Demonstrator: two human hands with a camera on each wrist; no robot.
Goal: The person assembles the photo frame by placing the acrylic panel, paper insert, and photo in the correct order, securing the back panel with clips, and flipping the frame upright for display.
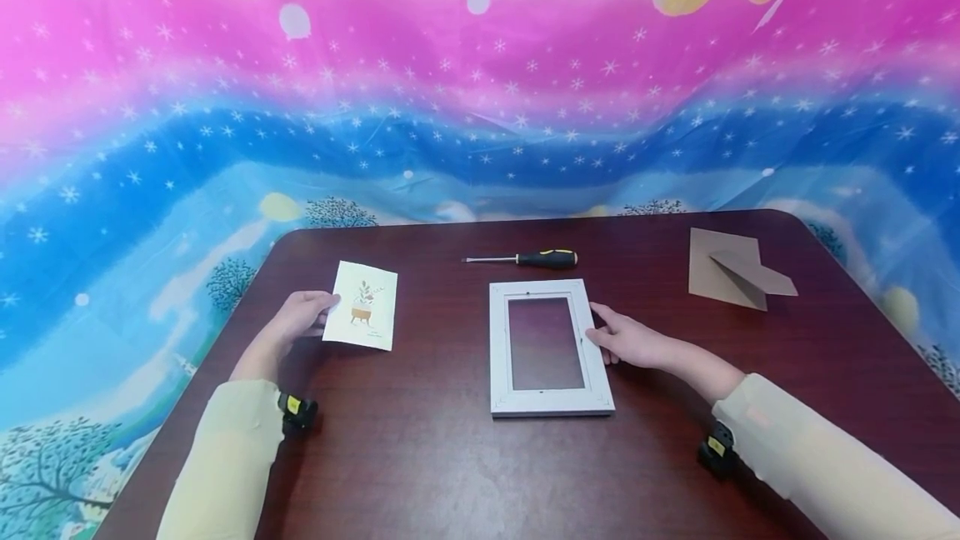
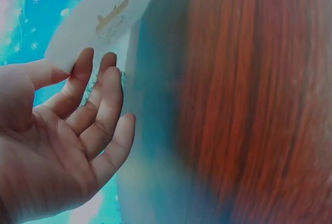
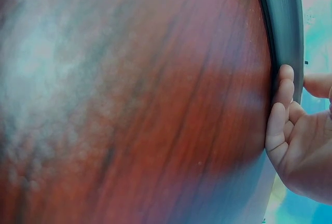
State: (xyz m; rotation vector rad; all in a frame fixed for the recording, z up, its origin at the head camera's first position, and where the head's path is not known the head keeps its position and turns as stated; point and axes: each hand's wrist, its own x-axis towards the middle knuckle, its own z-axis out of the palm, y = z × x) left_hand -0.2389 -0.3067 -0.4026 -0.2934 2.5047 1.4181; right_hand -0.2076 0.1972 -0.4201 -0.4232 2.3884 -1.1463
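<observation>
My left hand [image 1: 300,319] pinches the left edge of a cream card [image 1: 378,298] printed with a potted plant. In the left wrist view, thumb and index finger meet on the card's edge [image 2: 78,40], while the other fingers curve loosely beside it. My right hand [image 1: 633,340] grips the right side of a white picture frame [image 1: 501,357], whose opening shows the dark tabletop. The right wrist view has the frame's side [image 3: 285,22] between thumb and fingers. Small dark tabs dot the frame's inner border.
A screwdriver [image 1: 547,258] with a black and yellow handle lies beyond the frame. At the back right is a brown backing board [image 1: 708,273] with its stand leg folded out. The dark wooden table [image 1: 420,473] meets a colourful printed cloth [image 1: 480,107] behind.
</observation>
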